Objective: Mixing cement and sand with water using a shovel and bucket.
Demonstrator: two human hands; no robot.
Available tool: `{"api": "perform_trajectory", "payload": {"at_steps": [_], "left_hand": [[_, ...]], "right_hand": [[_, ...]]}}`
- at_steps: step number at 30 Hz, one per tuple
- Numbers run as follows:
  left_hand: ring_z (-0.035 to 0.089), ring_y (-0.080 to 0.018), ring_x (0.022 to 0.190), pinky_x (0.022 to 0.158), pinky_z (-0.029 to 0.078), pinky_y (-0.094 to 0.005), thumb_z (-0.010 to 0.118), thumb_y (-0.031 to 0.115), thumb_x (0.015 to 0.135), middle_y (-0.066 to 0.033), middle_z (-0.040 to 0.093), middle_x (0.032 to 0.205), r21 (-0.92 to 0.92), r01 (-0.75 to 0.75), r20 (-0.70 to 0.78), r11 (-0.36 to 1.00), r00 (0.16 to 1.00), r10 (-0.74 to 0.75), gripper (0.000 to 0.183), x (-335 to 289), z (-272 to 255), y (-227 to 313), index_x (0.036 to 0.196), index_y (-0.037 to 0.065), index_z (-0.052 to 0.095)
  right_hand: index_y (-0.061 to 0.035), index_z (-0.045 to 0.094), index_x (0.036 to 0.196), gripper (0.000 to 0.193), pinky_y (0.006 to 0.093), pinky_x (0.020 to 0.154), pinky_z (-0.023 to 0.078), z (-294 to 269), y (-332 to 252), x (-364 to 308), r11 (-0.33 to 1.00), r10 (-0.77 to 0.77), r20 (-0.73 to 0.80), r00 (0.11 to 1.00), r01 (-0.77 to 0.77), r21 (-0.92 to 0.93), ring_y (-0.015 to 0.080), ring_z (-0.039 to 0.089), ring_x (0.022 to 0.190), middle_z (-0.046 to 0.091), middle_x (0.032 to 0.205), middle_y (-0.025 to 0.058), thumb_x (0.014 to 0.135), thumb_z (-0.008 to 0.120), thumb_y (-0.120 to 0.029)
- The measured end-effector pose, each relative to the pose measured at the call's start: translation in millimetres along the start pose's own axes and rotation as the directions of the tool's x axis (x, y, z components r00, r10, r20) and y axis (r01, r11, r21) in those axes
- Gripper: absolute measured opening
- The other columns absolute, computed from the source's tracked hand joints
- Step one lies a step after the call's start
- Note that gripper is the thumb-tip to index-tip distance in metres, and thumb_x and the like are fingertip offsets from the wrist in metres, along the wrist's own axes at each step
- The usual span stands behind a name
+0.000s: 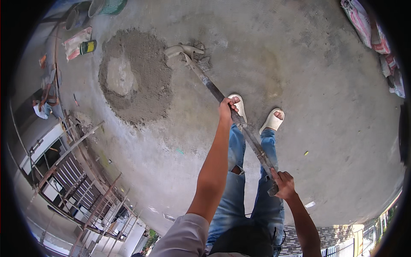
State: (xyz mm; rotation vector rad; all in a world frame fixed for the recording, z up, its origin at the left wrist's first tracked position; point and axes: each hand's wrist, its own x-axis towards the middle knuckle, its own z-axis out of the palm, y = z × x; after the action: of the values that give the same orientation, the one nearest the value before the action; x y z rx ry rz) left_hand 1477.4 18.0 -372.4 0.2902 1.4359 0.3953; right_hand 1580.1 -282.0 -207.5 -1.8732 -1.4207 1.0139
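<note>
A long-handled shovel (212, 89) slants across the view, from its blade at the upper left to its end near my legs. My left hand (227, 109) wraps round the middle of the handle, above my left foot. Lower down, my right hand (283, 183) is closed on the handle near its end. The pale, mortar-smeared blade (174, 52) rests low at the right edge of a ring of wet grey mortar (147, 81). A small clump of mortar (204, 63) lies beside the blade. Inside the ring is a lighter, wet-looking middle.
At the far left stand a yellow-and-green can (88, 46), a crumpled sack (77, 43) and buckets (78, 16). Another person (44, 105) is by the left wall, near wooden scaffolding (70, 150). Sacks (359, 21) line the far right. My feet in white slides stand on concrete (329, 120).
</note>
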Motion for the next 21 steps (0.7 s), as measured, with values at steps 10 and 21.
{"api": "perform_trajectory", "payload": {"at_steps": [10,21], "left_hand": [[0.038,-0.0079,0.047,0.046,0.037,-0.0241,0.046,0.013,0.076,0.0029,0.039,0.058,-0.246,-0.102,0.043,0.964,0.992,0.116,0.005,-19,18,12,0.076,0.013,0.041],[0.041,-0.0095,0.050,0.048,0.039,-0.0246,0.046,0.011,0.077,0.0014,0.040,0.059,-0.132,-0.147,-0.014,0.980,0.989,0.147,0.006,-8,2,12,0.081,0.012,0.042]], "right_hand": [[-0.0014,0.051,0.113,0.060,0.0341,0.056,0.041,-5,32,-7,0.982,-0.118,0.015,0.993,0.119,-0.145,0.0226,0.047,0.055,0.045,0.065,0.0074,0.059,0.065,-0.023],[-0.0067,0.050,0.117,0.058,0.0333,0.059,0.041,8,30,9,0.990,-0.082,-0.010,0.997,0.081,-0.114,0.0221,0.048,0.058,0.044,0.066,0.0072,0.060,0.059,-0.016]]}}
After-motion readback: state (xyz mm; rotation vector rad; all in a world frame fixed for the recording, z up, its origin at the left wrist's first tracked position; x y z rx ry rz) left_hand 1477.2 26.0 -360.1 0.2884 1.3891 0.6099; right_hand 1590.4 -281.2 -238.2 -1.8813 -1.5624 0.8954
